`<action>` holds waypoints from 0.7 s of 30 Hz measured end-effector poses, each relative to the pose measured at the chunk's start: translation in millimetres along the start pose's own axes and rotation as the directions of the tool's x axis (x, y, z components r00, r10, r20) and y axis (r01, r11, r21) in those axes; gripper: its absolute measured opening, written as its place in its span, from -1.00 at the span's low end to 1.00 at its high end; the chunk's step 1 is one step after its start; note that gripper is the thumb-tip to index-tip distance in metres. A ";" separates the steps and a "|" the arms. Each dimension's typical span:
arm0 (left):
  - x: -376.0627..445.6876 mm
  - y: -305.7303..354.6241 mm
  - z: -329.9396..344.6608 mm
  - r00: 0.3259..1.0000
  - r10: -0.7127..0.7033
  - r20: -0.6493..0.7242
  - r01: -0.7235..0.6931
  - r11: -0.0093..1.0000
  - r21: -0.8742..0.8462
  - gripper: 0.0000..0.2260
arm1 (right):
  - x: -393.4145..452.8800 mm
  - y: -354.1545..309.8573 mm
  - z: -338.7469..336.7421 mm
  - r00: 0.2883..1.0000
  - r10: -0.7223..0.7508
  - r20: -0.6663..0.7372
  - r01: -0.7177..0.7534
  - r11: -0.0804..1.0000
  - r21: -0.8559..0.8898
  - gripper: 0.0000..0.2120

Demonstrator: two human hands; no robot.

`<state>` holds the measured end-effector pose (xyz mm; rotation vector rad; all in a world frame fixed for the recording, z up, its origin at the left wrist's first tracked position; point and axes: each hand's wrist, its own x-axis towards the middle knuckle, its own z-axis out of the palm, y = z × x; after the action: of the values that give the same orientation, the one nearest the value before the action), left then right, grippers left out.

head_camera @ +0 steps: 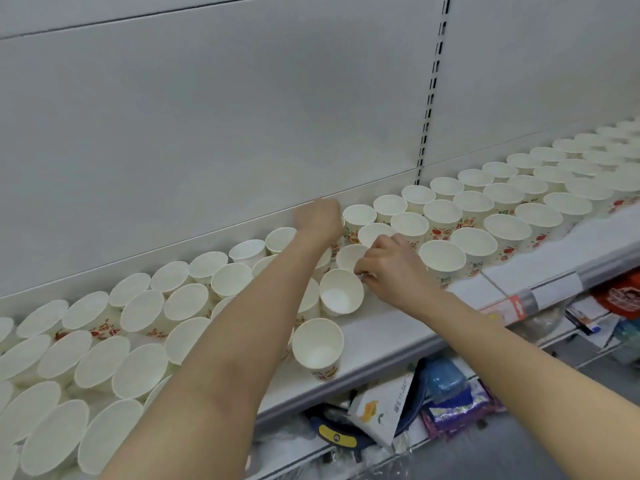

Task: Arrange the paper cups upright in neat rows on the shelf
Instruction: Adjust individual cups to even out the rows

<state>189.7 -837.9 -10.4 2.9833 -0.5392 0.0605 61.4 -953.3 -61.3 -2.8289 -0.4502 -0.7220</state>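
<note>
Smooth white paper cups [443, 261], round-rimmed and tapering, with red printed fruit on their sides, stand upright in rows along the matte white metal shelf [381, 327]. The right hand [388, 268] pinches the thin rolled rim of one cup [341, 292] near the middle gap, a narrow grip on its edge. The left hand [320, 216] reaches to the back row by the flat panel wall [242, 116]; its fingers are hidden, so I cannot tell its grip. Crinkled plastic packets [450, 407] lie on the lower shelf.

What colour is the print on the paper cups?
Red with some green, on white paper cups, seen in the head view.
</note>
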 end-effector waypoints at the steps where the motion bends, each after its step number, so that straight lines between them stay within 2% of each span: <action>1: -0.2 -0.5 -0.4 1.000 0.005 -0.001 -0.005 1.000 -0.016 -0.91 | -0.7 -0.1 0.6 1.000 0.005 -0.010 -0.005 1.000 0.000 -0.87; 4: 0.2 -8.2 -5.4 0.999 0.022 0.032 -0.020 0.998 -0.066 -0.79 | -0.2 0.8 -1.0 1.000 0.009 -0.028 -0.009 1.000 -0.004 -0.89; 7: 1.8 -21.5 -10.4 0.994 0.078 0.081 -0.069 0.992 -0.105 -0.78 | 1.7 0.6 -3.3 1.000 -0.020 -0.022 0.020 1.000 -0.005 -0.92; 10: -1.2 -26.9 -13.8 0.988 0.107 0.115 -0.099 0.992 -0.075 -0.79 | 6.4 0.3 -5.2 0.999 -0.033 -0.018 0.033 0.999 0.015 -0.91; 13: -3.6 -24.3 -10.6 0.991 0.107 0.085 -0.101 0.993 -0.064 -0.88 | 11.7 0.4 -5.8 0.999 -0.034 -0.001 0.034 0.999 0.025 -0.89; 21: -17.6 -32.2 -16.1 0.997 0.062 -0.041 -0.069 0.981 -0.183 -0.88 | 24.8 6.8 -4.4 0.997 -0.048 0.060 0.046 0.998 0.034 -0.86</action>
<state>184.2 -800.0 1.4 2.7794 -0.6035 0.0642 82.5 -954.7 -46.0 -2.8249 -0.5353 -0.6335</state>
